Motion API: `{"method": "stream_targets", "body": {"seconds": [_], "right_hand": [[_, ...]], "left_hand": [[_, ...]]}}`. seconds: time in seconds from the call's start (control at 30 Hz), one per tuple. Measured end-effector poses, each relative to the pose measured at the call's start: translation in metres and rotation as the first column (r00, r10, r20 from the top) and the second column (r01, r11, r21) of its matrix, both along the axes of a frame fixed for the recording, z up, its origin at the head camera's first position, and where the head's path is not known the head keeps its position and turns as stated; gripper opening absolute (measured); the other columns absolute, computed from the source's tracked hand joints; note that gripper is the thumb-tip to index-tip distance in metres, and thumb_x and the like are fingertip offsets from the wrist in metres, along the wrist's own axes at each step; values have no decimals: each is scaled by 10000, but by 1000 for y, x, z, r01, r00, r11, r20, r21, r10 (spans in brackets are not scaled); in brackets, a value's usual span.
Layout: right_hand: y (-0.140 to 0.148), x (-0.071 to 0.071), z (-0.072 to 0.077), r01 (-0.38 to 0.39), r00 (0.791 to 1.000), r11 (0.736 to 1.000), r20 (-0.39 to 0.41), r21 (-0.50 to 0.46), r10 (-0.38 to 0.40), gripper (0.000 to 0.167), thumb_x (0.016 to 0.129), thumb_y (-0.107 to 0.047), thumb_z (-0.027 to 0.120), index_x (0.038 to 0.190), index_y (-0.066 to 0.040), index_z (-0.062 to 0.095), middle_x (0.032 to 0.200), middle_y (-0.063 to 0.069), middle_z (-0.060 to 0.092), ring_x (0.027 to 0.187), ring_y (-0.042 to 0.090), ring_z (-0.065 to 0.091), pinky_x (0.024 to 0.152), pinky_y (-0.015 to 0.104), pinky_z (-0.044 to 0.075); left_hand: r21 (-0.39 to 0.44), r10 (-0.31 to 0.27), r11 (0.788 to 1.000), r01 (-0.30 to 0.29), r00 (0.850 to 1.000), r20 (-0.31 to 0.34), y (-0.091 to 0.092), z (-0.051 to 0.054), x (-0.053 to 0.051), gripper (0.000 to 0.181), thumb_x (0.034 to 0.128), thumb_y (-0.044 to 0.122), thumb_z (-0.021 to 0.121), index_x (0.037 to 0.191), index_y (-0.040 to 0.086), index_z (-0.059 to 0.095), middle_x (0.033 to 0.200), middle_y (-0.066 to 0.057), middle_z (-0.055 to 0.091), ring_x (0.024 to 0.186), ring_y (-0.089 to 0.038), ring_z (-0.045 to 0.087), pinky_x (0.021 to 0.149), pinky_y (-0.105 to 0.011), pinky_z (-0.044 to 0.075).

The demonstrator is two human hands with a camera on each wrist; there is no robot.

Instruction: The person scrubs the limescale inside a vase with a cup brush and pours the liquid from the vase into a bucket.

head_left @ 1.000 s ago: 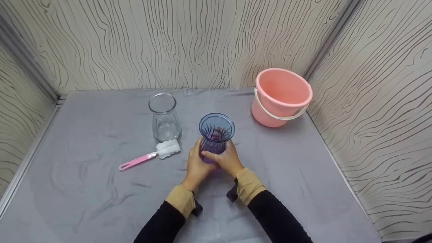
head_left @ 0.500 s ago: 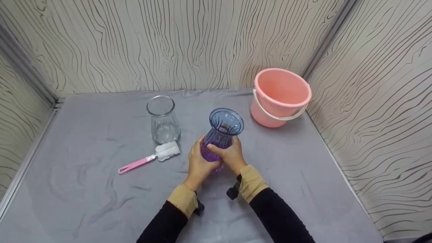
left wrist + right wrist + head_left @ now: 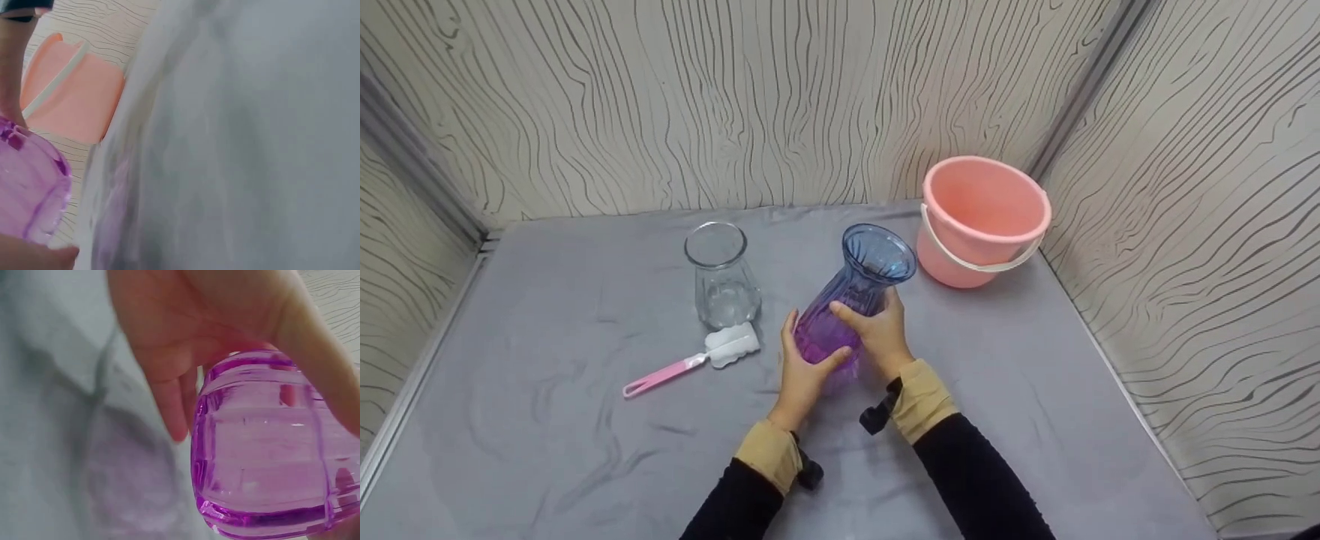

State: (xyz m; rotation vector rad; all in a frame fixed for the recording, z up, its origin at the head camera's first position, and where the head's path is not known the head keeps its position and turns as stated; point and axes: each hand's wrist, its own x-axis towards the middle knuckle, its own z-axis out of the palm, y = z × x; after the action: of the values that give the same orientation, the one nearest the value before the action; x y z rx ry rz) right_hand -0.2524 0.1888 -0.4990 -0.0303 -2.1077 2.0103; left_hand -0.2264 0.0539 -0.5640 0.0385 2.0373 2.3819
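Note:
A ribbed glass vase [image 3: 819, 334], blue at the flared mouth and purple at the base, leans to the right in front of me. My right hand [image 3: 886, 339] grips its middle, thumb across the near side. Lower down, my left hand [image 3: 801, 381] holds the purple base between thumb and fingers. In the right wrist view the vase's thick purple base [image 3: 264, 461] is off the cloth, with a tinted shadow below. The left wrist view catches only part of the base [image 3: 34, 180] at its left edge. Fingers behind the vase are partly hidden.
A clear glass vase [image 3: 726, 296] stands upright to the left. Close in front of it lies a sponge brush [image 3: 731, 345] with a pink handle. At the back right stands a pink bucket [image 3: 960, 255] with a white handle. Patterned walls enclose the grey cloth [image 3: 547, 315].
The vase has gone from nearly upright to tilted, its mouth moving right and away towards the bucket. My left hand has shifted lower on the base; my right hand has moved slightly up with the vase.

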Motion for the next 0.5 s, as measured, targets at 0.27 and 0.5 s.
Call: {"method": "stream_targets", "body": {"seconds": [0.27,0.5], "right_hand": [[9,-8,15,23,995,997,-92,-70,-30,758,742,-146,836,1407,-7,498,1269,174,640,1161,282,622,1041,376,491],[15,-14,22,-15,994,991,-106,-129,2,796,729,-126,837,1425,-2,471,1275,179,631,1151,268,624,1025,351,503]], "left_hand": [[666,-206,744,50,966,157,13,-1,5,868,987,305,675,1605,259,66,1558,-259,226,1183,-368,581,958,-539,534],[875,-317,480,-58,919,234,20,8,5,855,1012,469,568,1624,182,44,1602,-234,208,1322,-343,452,1113,-485,399]]}}
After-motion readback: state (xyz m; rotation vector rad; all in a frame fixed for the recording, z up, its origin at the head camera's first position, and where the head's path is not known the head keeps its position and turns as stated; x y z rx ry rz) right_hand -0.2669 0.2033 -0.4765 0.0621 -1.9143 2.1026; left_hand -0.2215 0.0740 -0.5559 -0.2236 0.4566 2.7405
